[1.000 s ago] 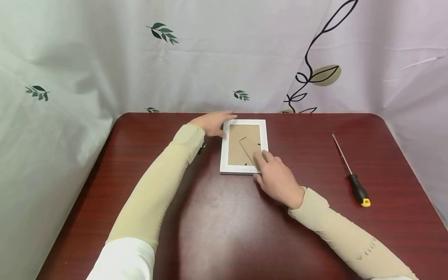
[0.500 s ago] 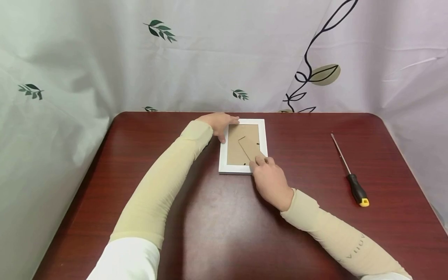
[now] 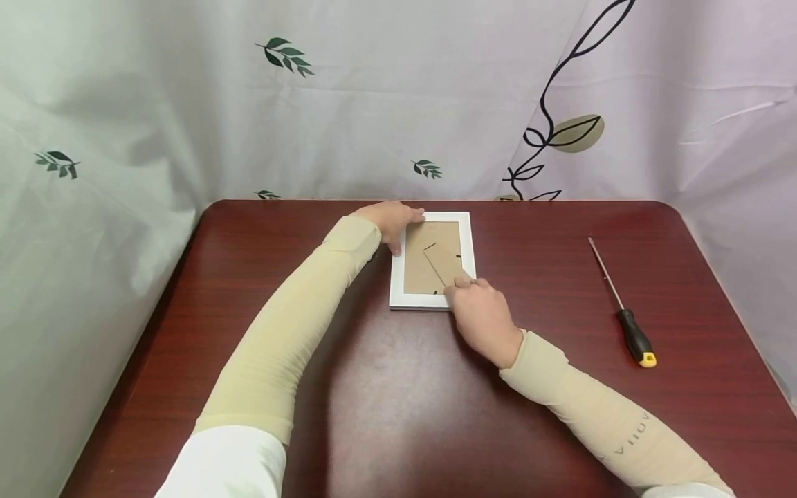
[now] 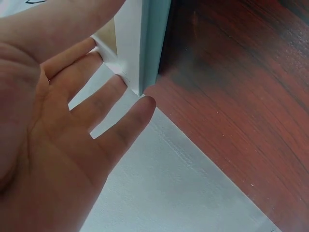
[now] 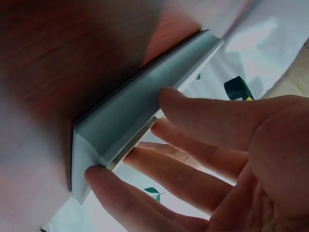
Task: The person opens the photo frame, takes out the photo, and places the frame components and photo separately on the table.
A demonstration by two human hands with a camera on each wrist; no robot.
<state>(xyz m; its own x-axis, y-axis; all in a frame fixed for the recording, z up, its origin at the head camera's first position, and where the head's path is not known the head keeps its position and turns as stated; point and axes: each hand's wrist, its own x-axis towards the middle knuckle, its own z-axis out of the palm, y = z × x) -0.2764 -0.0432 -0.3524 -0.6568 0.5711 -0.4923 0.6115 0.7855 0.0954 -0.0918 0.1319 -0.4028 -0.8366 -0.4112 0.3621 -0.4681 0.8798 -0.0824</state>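
A white picture frame point(image 3: 397, 283) lies back side up near the table's far edge. Its brown backboard point(image 3: 415, 270) carries a stand flap point(image 3: 445, 260) and small black tabs. My left hand point(image 3: 391, 223) rests at the far left corner, fingers extended; the left wrist view has its fingertips by the frame's edge point(image 4: 131, 38). At the near right corner my right hand point(image 3: 482, 317) grips the frame with curled fingers. In the right wrist view, the thumb lies on the frame's outer side point(image 5: 140, 99) and the other fingertips reach over the edge beside a thin brown strip.
A screwdriver point(image 3: 634, 335) with a black and yellow handle lies on the right of the dark red table point(image 3: 398, 415). Behind the table hangs a pale curtain point(image 3: 349, 124) with leaf prints.
My left hand has shifted right, further onto the frame's corner. My right hand has moved slightly left and curled its fingers onto the near right corner. The frame stays put.
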